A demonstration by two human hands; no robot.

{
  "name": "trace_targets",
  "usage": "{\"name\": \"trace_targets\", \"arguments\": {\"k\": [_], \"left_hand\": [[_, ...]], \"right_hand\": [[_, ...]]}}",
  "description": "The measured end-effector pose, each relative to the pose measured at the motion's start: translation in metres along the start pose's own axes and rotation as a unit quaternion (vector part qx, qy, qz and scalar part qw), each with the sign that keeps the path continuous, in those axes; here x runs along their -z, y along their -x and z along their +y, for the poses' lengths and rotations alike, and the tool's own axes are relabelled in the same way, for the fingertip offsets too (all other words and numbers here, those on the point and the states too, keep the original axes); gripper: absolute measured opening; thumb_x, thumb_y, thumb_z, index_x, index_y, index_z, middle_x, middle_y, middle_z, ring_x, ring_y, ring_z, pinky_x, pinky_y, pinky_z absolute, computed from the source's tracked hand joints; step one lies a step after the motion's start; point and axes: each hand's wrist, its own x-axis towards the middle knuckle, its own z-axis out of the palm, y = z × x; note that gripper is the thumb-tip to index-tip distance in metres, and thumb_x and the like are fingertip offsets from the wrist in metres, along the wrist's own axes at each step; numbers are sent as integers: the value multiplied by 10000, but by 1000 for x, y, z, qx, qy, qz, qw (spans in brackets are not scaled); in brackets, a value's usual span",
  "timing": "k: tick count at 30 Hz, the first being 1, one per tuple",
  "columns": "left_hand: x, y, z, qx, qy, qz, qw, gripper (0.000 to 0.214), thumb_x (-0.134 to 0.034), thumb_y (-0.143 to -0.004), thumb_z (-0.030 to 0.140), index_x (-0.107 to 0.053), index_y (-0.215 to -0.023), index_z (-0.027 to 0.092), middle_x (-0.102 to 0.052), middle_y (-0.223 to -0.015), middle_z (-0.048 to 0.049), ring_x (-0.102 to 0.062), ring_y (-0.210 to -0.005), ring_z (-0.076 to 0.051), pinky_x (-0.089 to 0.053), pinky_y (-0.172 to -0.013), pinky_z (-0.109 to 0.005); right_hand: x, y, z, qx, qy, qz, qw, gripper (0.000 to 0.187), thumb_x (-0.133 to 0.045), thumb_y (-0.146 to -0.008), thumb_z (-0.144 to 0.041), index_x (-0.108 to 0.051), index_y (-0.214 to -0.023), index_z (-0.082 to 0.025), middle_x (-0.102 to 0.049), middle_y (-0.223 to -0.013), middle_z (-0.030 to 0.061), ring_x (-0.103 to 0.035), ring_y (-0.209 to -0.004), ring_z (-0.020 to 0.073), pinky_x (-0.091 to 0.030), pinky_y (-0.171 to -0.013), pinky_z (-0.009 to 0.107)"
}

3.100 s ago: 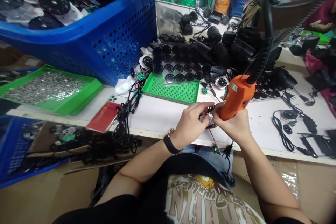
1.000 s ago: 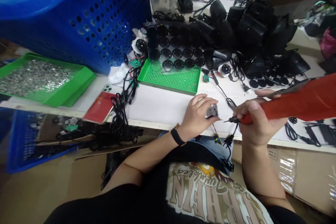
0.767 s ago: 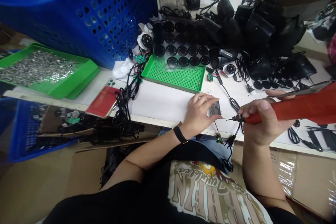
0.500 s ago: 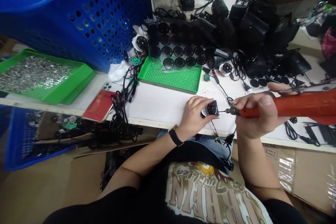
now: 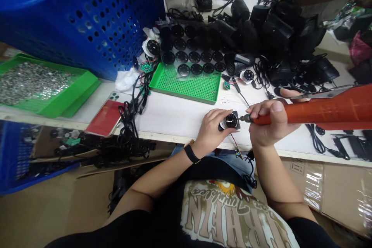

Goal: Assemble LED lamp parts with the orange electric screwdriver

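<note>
Sideways across white bench [image 5: 180, 118]: orange electric screwdriver [image 5: 322, 111] gripped in closed right hand [image 5: 271, 120], long axis pointing left, steel bit [image 5: 242, 118] at round black disc [image 5: 231, 120], clamped in left hand [image 5: 209, 132]; contact hard to tell.

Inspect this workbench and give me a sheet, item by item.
surface: white tabletop, crowded with parts toward the back.
job's things: round black disc part, thin red wires running to a small circuit board below the table edge; orange electric screwdriver, bit pointing at the disc part.
clutter: blue perforated basket, green pegboard tray, phone in a red case.
hands: left hand holds the disc part; right hand grips the screwdriver.
cables: black cord bundle at the table edge.
surroundings: cardboard box below the table.
</note>
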Motion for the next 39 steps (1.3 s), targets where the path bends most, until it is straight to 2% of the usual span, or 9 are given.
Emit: {"name": "trace_targets", "arguments": {"k": [8,13,17,20,23,26,31,39], "left_hand": [[-1,1,-1,-4,-1,2,1000,550,-833,-810,449,-665,-1302,269,-736,-1199,-85,-652,-1166,-263,-504,-1051,-500],[-1,0,5,-41,-64,18,997,561,-801,-821,523,-682,-1279,223,-740,-1161,-93,-620,-1164,-275,-479,-1045,-474],[0,-7,15,-64,-133,-18,989,572,-779,-859,492,-651,-1324,184,-741,-1139,-91,-599,-1133,-281,-451,-1020,-459],[3,-16,22,-59,-173,-62,981,585,-795,-849,487,-648,-1322,177,-746,-1127,-86,-597,-1120,-286,-426,-1021,-454],[7,-25,27,-47,-198,-94,974,571,-796,-846,501,-665,-1280,155,-752,-1093,-81,-602,-1107,-292,-413,-1010,-449],[10,-30,31,-38,-211,-118,970,563,-790,-853,505,-666,-1268,145,-757,-1095,-77,-598,-1125,-306,-402,-998,-454],[13,-36,37,-36,-232,-135,963,553,-765,-888,481,-637,-1306,141,-760,-1134,-86,-594,-1159,-304,-386,-1002,-453],[17,-40,40,-29,-240,-153,958,535,-756,-897,484,-638,-1295,146,-761,-1141,-90,-602,-1185,-301,-378,-1009,-437]], "right_hand": [[2,0,0,10,36,-14,999,275,-572,-872,-520,-557,-1022,-289,-341,-582,-86,-415,-403,118,-482,-476,327],[4,-2,0,-16,-3,4,1000,216,-589,-844,-389,-521,-1022,-288,-361,-569,-92,-423,-392,120,-479,-460,315],[6,-6,0,-1,-62,5,998,205,-641,-844,-358,-527,-995,-282,-370,-582,-94,-415,-396,97,-457,-450,286],[7,-10,0,0,-50,15,999,192,-626,-838,-350,-536,-996,-287,-346,-586,-87,-395,-406,89,-452,-459,274],[7,-12,0,-6,-31,23,999,83,-579,-829,-331,-537,-874,-275,-335,-587,-68,-368,-418,95,-449,-458,283],[6,-13,-1,-12,-29,26,999,57,-573,-816,-313,-531,-815,-275,-337,-589,-59,-362,-428,103,-458,-465,299],[4,-15,-1,1,-49,25,999,57,-556,-824,-302,-541,-788,-260,-335,-576,-67,-356,-425,81,-433,-462,262],[4,-17,2,14,-52,18,998,24,-550,-801,-291,-557,-788,-273,-361,-572,-74,-371,-418,91,-410,-458,278]]}}
